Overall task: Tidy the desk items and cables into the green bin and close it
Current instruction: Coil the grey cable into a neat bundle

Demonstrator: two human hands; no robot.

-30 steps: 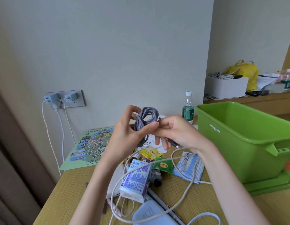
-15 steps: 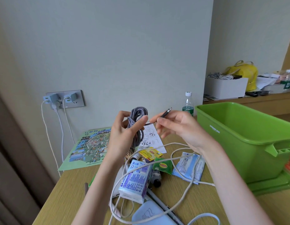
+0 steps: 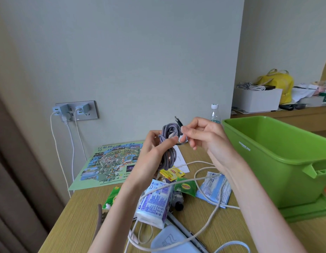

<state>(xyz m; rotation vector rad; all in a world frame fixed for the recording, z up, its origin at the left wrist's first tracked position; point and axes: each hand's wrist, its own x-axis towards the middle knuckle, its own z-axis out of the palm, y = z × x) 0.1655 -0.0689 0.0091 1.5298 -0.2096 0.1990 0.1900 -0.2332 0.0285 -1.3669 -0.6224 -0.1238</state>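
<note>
Where the white cable sprawls: near edge of the tabletop, under your forearms; it could snag a wrist and drag clutter.
Left hand: fingers curled round the grey cable coil, thumb pressing.
Right hand: thumb and forefinger pinch its plug end.
Risk: let go untucked and the coil may spring open.
Green bin: right edge, open.

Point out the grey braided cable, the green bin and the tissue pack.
grey braided cable (image 3: 169, 157): head view, lower hanging loops of the coil.
green bin (image 3: 264, 172): head view, its outer side wall.
tissue pack (image 3: 154, 201): head view, its printed face.
</note>
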